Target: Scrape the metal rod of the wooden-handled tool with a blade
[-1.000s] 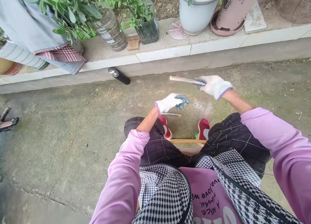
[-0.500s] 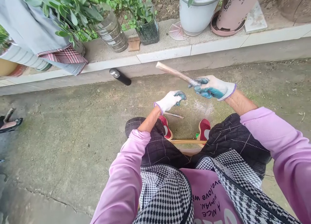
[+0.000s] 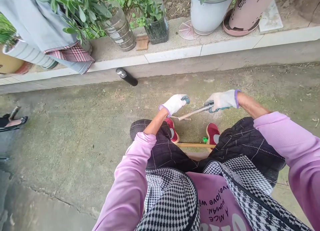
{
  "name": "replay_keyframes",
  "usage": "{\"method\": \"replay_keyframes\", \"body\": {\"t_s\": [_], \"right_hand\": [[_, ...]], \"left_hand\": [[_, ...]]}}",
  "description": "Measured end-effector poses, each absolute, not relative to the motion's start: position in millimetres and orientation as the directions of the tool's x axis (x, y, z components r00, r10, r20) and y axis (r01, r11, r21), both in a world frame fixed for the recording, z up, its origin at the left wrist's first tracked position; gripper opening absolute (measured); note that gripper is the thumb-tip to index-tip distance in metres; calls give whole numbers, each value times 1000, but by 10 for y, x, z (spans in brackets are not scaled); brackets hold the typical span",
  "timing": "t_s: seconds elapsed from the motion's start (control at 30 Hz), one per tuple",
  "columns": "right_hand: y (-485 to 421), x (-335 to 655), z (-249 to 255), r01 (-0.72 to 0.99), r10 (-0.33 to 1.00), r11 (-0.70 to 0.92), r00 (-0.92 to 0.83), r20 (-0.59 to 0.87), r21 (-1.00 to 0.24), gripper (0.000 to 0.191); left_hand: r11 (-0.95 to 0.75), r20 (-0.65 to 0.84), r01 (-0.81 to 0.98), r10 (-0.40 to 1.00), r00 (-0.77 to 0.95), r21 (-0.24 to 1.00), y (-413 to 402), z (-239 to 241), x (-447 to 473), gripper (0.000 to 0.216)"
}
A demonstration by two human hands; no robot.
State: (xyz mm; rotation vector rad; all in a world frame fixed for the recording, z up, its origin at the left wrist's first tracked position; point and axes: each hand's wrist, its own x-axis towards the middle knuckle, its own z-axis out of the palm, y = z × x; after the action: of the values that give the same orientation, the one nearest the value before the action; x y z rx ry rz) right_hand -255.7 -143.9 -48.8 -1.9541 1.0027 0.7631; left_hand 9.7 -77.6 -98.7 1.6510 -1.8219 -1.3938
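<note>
My right hand [image 3: 222,100], in a white and teal work glove, is closed around the grip of a long wooden-ended tool [image 3: 196,111] that slants down to the left. Its far end meets a thin stick [image 3: 179,118] lying on the concrete by my red shoes [image 3: 172,130]. My left hand [image 3: 175,103], gloved the same way, is curled just above that stick; I cannot make out what its fingers pinch. I sit low, knees apart, with a wooden bar [image 3: 195,145] between my feet.
A raised kerb [image 3: 172,54] carries several potted plants and a white pot [image 3: 207,14]. A dark cylinder [image 3: 126,76] lies at its foot. Cloth hangs at upper left [image 3: 62,54]. Another person's foot [image 3: 13,121] shows at far left.
My right hand swung the tool up toward the kerb, then down onto the stick by my shoes. My left hand stayed almost still above the stick.
</note>
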Motion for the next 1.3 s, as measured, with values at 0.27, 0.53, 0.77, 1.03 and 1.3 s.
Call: {"method": "replay_keyframes", "body": {"t_s": [0.27,0.53,0.77,1.03,1.3], "right_hand": [[-1467,-2645,-257,-643,-390,92,680,-621,-761,56],[-1385,-2276,-379,-809,-690,-65,459,-559,-584,13],[-1274,-2174,-413,-804,-597,36,459,-658,-594,11],[-1314,-2207,-554,-797,-705,-185,516,-487,-575,33],[-1582,-2265,-596,-934,-862,-309,354,-363,-178,58]], "left_hand": [[-292,-383,-287,-856,-347,912,-831,-1059,21,14],[-326,-372,-181,-829,-417,928,-771,-958,-116,11],[-286,-363,-261,-872,-329,922,-754,-775,-26,16],[-397,-407,-111,-824,-394,911,-728,-845,-126,23],[-423,-473,-219,-829,-298,879,-693,-754,-125,25]]}}
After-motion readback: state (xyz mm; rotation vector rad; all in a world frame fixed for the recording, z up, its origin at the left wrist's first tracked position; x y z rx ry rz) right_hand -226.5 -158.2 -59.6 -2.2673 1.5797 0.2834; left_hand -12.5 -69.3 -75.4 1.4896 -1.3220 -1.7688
